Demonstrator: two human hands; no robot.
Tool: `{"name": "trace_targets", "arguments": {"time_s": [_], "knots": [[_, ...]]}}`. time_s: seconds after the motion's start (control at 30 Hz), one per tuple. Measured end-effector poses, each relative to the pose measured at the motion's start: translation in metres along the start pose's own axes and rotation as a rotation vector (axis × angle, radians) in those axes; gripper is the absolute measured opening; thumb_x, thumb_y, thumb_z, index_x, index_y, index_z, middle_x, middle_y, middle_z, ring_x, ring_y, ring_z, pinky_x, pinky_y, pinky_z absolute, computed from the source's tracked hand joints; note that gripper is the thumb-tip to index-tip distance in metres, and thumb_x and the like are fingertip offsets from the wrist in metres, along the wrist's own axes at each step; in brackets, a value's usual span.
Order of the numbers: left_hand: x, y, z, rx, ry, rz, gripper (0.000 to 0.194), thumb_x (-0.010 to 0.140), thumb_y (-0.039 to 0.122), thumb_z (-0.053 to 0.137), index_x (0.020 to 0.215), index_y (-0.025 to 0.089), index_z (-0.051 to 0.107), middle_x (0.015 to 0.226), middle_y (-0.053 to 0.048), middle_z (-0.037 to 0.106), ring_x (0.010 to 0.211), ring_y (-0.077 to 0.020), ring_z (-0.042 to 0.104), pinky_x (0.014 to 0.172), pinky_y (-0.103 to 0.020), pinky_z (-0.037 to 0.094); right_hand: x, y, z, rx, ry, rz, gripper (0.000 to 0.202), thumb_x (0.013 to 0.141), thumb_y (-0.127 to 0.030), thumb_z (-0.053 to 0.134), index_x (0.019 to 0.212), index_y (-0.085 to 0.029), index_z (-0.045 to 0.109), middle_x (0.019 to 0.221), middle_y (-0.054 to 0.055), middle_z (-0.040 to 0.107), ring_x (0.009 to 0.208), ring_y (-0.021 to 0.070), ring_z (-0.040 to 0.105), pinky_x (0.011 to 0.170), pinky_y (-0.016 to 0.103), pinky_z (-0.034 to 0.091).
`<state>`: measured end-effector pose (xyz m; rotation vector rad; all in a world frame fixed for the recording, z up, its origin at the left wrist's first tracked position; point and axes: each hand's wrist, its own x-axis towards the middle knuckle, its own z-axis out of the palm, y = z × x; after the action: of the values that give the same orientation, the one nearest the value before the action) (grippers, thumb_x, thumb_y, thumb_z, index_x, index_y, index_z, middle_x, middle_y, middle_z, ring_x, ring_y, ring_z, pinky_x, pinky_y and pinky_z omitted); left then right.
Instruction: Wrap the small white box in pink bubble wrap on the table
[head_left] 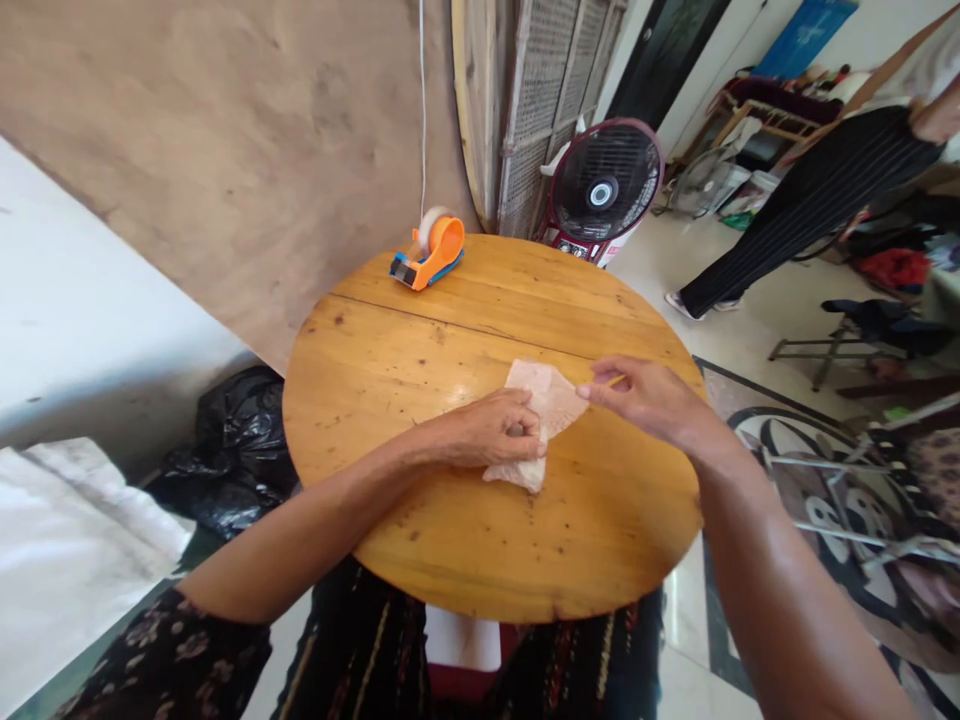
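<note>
A thin, pale pink, crinkled sheet like tissue paper [536, 378] lies on the round wooden table [465, 540], partly lifted and folded. My left hand [499, 428] rests on its left side, fingers curled down and pressing it near the middle. At its right corner my right hand [637, 395] pinches the sheet between thumb and forefinger, pulling that corner out to the right, just above the table. Part of the sheet is hidden under my left hand.
An orange and blue tape dispenser [435, 250] stands at the table's far edge. Behind it is a dark red fan [604, 190]. Black plastic bags [240, 440] lie left of the table. A person in black trousers [825, 195] stands on the right.
</note>
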<state>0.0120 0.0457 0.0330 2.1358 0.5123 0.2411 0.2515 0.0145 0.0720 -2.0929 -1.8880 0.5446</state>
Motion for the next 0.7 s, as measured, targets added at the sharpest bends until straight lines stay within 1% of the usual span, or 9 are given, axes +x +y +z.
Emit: {"name": "trace_targets", "arguments": {"time_s": [0.1,0.17,0.23,0.33,0.43,0.5,0.57,0.63,0.7], "knots": [[0.001,0.0,0.0,-0.022,-0.002,0.024,0.03,0.087,0.028,0.053,0.06,0.016,0.052,0.075,0.0,0.046,0.093,-0.0172,0.051,0.089,-0.027,0.04,-0.013,-0.011,0.013,-0.216,0.04,0.044,0.037,0.076,-0.052,0.064,0.097,-0.022,0.068,0.089,0.007,0.072,0.077,0.0239,0.066,0.063,0.031,0.042],[0.001,-0.001,0.001,-0.041,0.0,0.027,0.03,0.087,0.028,0.053,0.06,0.016,0.05,0.07,0.001,0.045,0.093,-0.0174,0.051,0.088,-0.027,0.039,-0.014,-0.019,0.022,-0.318,0.088,0.041,0.027,0.08,-0.047,0.06,0.09,-0.022,0.067,0.08,0.005,0.071,0.072,0.0221,0.063,0.059,0.029,0.035],[0.001,-0.001,0.001,-0.056,0.01,0.028,0.029,0.086,0.027,0.054,0.06,0.017,0.05,0.069,0.001,0.044,0.091,-0.017,0.05,0.088,-0.027,0.039,-0.012,-0.027,0.027,-0.356,0.112,0.001,0.021,0.085,-0.04,0.054,0.08,-0.022,0.065,0.071,0.003,0.067,0.066,0.0192,0.058,0.057,0.028,0.028],[0.001,0.0,0.001,-0.07,0.02,0.038,0.028,0.085,0.026,0.053,0.059,0.016,0.05,0.07,0.001,0.044,0.085,-0.0149,0.049,0.084,-0.025,0.039,-0.004,-0.035,0.027,-0.314,0.116,-0.077,0.026,0.086,-0.037,0.051,0.069,-0.021,0.06,0.06,0.001,0.06,0.057,0.0145,0.049,0.056,0.028,0.024],[0.001,-0.002,0.002,-0.075,0.036,0.056,0.027,0.084,0.028,0.054,0.061,0.015,0.053,0.073,0.001,0.046,0.078,-0.013,0.048,0.077,-0.024,0.039,0.008,-0.04,0.026,-0.219,0.027,-0.147,0.033,0.086,-0.041,0.051,0.06,-0.02,0.055,0.055,-0.002,0.052,0.052,0.0114,0.041,0.054,0.027,0.023],[0.003,-0.005,0.003,-0.076,0.051,0.078,0.027,0.084,0.03,0.055,0.062,0.015,0.055,0.075,0.001,0.047,0.074,-0.012,0.047,0.072,-0.024,0.039,0.016,-0.042,0.028,-0.169,-0.084,-0.192,0.033,0.085,-0.039,0.05,0.059,-0.019,0.055,0.054,-0.003,0.051,0.052,0.0109,0.041,0.053,0.027,0.024],[0.004,-0.008,0.005,-0.087,0.059,0.106,0.027,0.083,0.029,0.055,0.061,0.015,0.055,0.073,0.001,0.048,0.071,-0.0114,0.047,0.07,-0.023,0.038,0.024,-0.044,0.031,-0.155,-0.163,-0.214,0.029,0.083,-0.036,0.051,0.061,-0.02,0.058,0.055,-0.003,0.052,0.054,0.0112,0.044,0.053,0.026,0.025],[0.005,-0.011,0.006,-0.099,0.064,0.124,0.026,0.083,0.029,0.055,0.061,0.015,0.055,0.071,0.001,0.049,0.069,-0.011,0.047,0.067,-0.023,0.038,0.031,-0.046,0.036,-0.168,-0.176,-0.212,0.025,0.081,-0.033,0.052,0.062,-0.02,0.061,0.056,-0.002,0.053,0.054,0.0117,0.044,0.053,0.027,0.026],[0.005,-0.012,0.007,-0.09,0.075,0.127,0.027,0.083,0.029,0.055,0.06,0.015,0.055,0.07,0.001,0.05,0.068,-0.011,0.046,0.067,-0.024,0.038,0.037,-0.048,0.04,-0.173,-0.153,-0.201,0.026,0.08,-0.032,0.053,0.058,-0.02,0.058,0.053,-0.003,0.05,0.052,0.0115,0.041,0.052,0.027,0.025]]}}
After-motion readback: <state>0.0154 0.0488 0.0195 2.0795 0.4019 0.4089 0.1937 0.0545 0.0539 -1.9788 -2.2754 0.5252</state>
